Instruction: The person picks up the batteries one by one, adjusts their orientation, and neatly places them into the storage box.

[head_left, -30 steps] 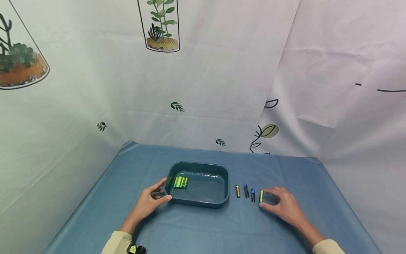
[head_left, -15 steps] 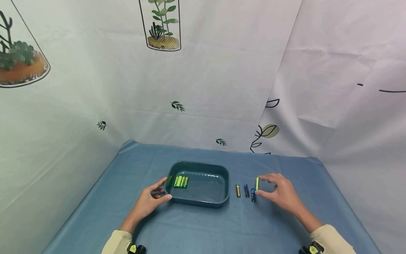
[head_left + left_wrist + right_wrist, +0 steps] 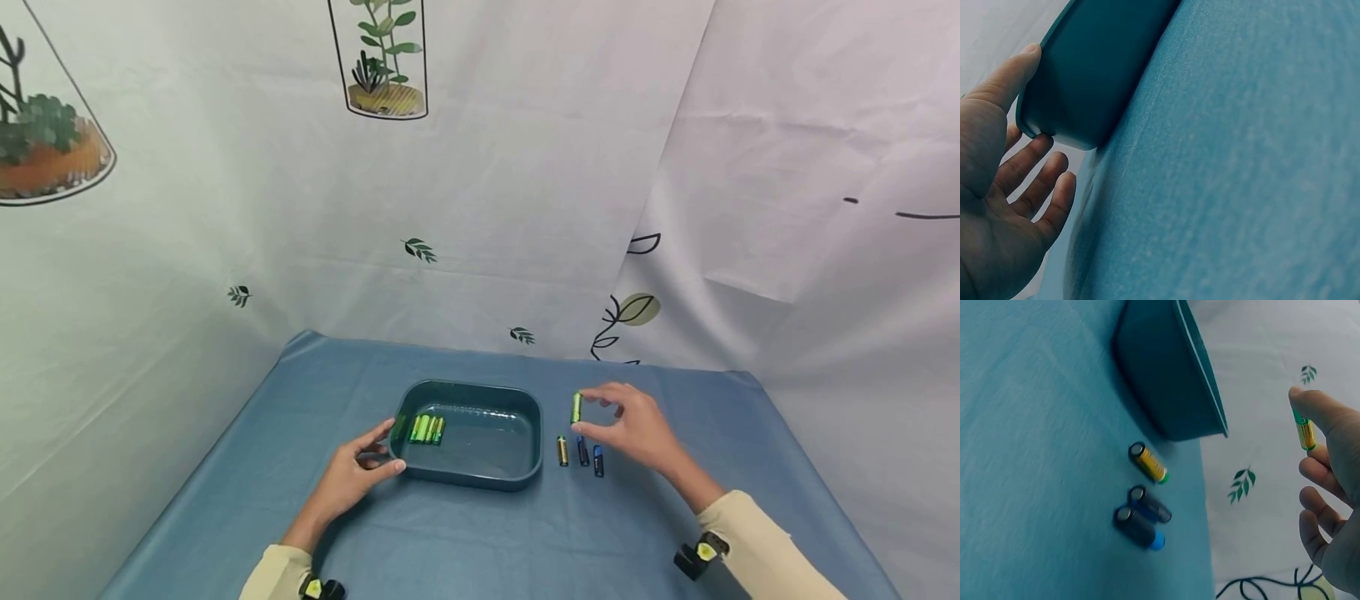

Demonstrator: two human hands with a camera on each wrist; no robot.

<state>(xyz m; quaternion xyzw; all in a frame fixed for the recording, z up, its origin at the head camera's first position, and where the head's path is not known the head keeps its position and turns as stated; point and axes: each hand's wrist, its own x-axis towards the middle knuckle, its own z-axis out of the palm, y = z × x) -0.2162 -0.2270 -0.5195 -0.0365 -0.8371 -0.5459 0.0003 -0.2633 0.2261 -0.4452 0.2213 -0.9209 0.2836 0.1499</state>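
In the head view, my left hand (image 3: 348,479) holds the near left corner of a dark teal rectangular tray (image 3: 480,479), thumb at the front and index finger at the left side. The left wrist view has that thumb and a finger touching the tray (image 3: 1085,81), the other fingers loose. Several green batteries (image 3: 426,429) lie side by side at the tray's left end. My right hand (image 3: 633,425) pinches a green and yellow battery (image 3: 576,408) by its ends between thumb and finger, raised right of the tray. The right wrist view shows this battery (image 3: 1304,431) off the table.
Between the tray and the right hand, a gold and black battery (image 3: 562,451) and two dark blue batteries (image 3: 582,451) lie apart on the blue cloth (image 3: 487,542). White printed fabric (image 3: 465,183) hangs behind and at both sides of the table.
My right hand has lifted the green and yellow battery from the right end of the row and carried it left and away, towards the tray. The left hand and tray have stayed put.
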